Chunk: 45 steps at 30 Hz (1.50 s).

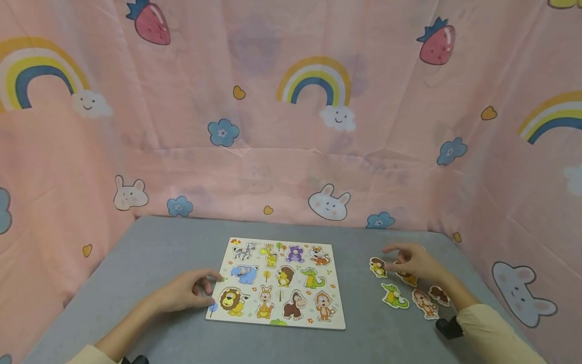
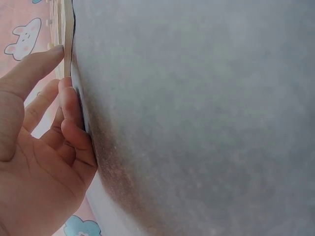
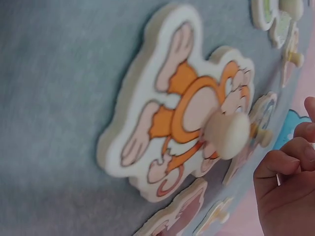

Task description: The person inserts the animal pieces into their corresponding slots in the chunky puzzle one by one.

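Note:
A white puzzle board (image 1: 297, 284) with printed cartoon animals lies on the table. My left hand (image 1: 187, 290) is at its left edge, thumb and fingertips touching the side; the left wrist view shows the thumb against the board's thin edge (image 2: 68, 39). My right hand (image 1: 416, 260) hovers over loose animal pieces, thumb and forefinger apart, with nothing visible between them. Nearest its fingertips lies a hedgehog piece (image 1: 377, 268). A brown and yellow piece (image 1: 407, 278) is partly hidden under the hand. Closer to me lie a crocodile piece (image 1: 394, 296) and a monkey piece (image 3: 189, 105) with a round knob.
A dark brown piece (image 1: 439, 296) lies beside the monkey, partly behind the right forearm. The grey tabletop (image 1: 182, 242) runs back to a pink printed curtain (image 1: 254, 167), which also hangs along both sides.

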Tool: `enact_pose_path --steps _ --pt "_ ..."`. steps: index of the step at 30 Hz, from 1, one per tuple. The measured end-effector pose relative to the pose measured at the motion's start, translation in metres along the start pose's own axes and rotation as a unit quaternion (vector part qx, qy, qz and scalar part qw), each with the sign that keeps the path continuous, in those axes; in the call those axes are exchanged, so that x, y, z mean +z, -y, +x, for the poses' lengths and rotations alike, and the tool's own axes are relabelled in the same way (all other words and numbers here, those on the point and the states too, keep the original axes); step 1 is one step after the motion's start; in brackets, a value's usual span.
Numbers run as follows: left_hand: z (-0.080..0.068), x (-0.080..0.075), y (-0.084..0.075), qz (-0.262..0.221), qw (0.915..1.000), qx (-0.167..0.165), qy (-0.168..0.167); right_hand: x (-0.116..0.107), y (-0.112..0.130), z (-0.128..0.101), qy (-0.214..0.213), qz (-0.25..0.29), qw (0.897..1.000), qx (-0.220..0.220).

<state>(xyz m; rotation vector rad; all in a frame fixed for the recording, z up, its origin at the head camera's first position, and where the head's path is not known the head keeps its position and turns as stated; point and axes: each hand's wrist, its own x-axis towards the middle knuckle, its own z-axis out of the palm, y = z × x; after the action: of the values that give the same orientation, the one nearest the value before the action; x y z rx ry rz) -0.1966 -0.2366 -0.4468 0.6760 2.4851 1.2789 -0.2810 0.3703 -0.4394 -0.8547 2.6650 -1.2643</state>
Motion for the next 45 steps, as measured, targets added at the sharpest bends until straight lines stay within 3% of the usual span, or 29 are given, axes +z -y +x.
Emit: enact_pose_path --steps 8,32,45 --pt "0.000 0.000 0.002 -0.004 1.0000 0.003 0.002 0.003 -0.005 0.001 0.017 -0.021 1.000 0.010" --pt "0.000 -0.001 0.002 0.000 1.0000 0.000 0.000 0.012 0.007 0.010 0.006 -0.067 0.997 0.038" --pt "0.001 0.000 0.004 -0.006 1.0000 -0.004 0.002 0.013 0.004 0.015 0.010 -0.104 0.994 0.030"
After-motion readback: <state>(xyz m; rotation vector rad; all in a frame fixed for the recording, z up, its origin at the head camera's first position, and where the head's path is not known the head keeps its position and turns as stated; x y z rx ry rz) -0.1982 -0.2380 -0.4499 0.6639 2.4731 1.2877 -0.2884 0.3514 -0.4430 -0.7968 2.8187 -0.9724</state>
